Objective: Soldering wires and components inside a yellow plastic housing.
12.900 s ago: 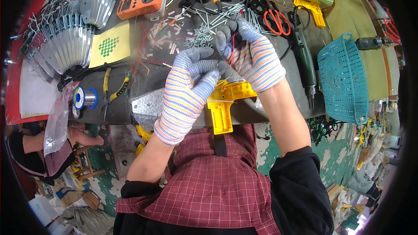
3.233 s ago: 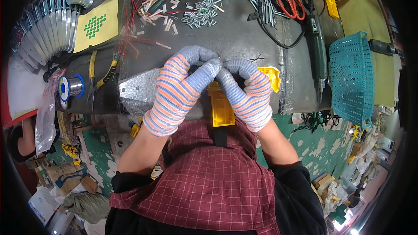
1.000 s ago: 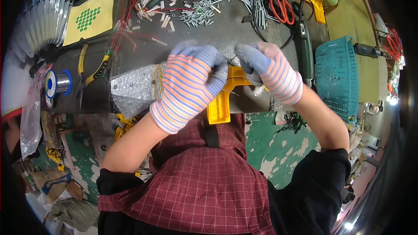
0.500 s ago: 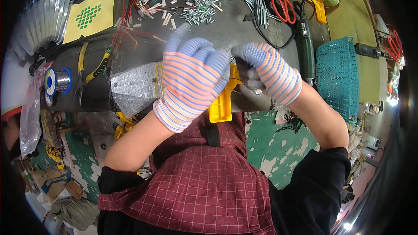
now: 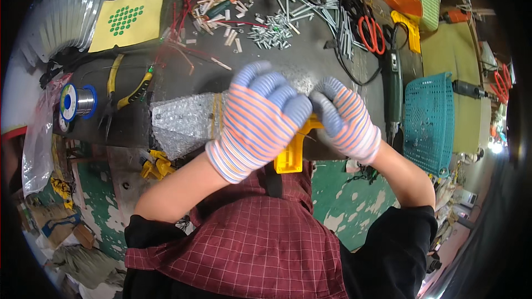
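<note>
Both my hands wear striped gloves with blue fingers and meet over a yellow plastic housing [image 5: 290, 158] at the bench's near edge. My left hand [image 5: 257, 122] is closed, its fingers curled just above the housing and their tips hidden. Close beside it, my right hand [image 5: 352, 122] has its fingers bent together in a pinch; whatever lies between them is too small or covered to make out. Part of the housing shows below and between the hands. A bubble-wrapped piece [image 5: 180, 122] lies left of my left hand.
Beyond my hands lie a pile of screws [image 5: 271, 32], longer bolts [image 5: 344, 36] and thin red wires [image 5: 180, 16]. Yellow-handled pliers [image 5: 136, 91] and a solder spool [image 5: 83, 101] sit left. On the right are red-handled scissors [image 5: 370, 34], a green power tool [image 5: 393, 86] and a teal basket [image 5: 428, 116].
The view has shifted, so bench items appear lower and mostly further right. My left index finger, stretched out before, is now bent in. My right hand's fingers have turned closer to my left hand.
</note>
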Demonstrator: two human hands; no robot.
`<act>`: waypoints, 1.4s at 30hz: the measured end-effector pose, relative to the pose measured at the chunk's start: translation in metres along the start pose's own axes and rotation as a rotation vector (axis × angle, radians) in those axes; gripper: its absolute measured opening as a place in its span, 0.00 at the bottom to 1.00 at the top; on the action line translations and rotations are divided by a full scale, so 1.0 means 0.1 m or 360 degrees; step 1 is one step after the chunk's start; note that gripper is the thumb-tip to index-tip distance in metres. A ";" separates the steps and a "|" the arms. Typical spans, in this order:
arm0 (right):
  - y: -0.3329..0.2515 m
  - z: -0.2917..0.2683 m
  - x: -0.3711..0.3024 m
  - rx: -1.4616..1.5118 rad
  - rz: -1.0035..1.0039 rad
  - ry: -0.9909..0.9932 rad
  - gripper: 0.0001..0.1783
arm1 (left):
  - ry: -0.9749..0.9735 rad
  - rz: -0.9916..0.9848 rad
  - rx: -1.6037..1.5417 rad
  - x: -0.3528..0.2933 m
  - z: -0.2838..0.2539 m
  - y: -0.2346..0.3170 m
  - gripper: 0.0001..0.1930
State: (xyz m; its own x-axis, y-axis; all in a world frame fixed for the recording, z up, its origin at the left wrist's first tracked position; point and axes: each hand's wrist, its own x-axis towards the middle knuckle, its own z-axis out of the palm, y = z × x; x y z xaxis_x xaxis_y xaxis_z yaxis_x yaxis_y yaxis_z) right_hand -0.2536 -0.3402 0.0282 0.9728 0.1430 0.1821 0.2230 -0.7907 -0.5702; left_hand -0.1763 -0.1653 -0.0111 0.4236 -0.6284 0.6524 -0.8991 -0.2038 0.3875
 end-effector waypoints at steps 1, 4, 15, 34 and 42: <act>0.02 -0.02 0.01 0.0078 -0.0159 0.0015 0.08 | 0.0009 0.0061 0.0029 -0.01 0.00 0.01 0.09; 0.07 -0.30 0.16 0.0191 0.0414 -0.0529 0.09 | -0.0020 -0.0018 -0.0076 -0.10 0.07 -0.02 0.08; 0.30 0.31 1.57 0.0174 0.0298 -0.0410 0.16 | -0.0359 -0.0349 -0.0829 -0.14 0.00 -0.10 0.07; 0.32 0.61 1.51 -0.0247 0.0082 0.0131 0.15 | -0.0297 -0.0369 -0.0801 -0.22 -0.02 -0.07 0.07; -0.45 -0.36 0.20 0.1324 0.0849 0.0131 0.13 | -0.0197 -0.0421 -0.0545 -0.11 -0.11 -0.06 0.08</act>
State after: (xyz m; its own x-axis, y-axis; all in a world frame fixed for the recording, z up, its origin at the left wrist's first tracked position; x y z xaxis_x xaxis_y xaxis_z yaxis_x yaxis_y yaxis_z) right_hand -0.2466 -0.3230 0.0869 0.9582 -0.1766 -0.2249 -0.2393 -0.0650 -0.9688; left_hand -0.1740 -0.1488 -0.0131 0.5989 -0.6775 0.4269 -0.6642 -0.1225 0.7374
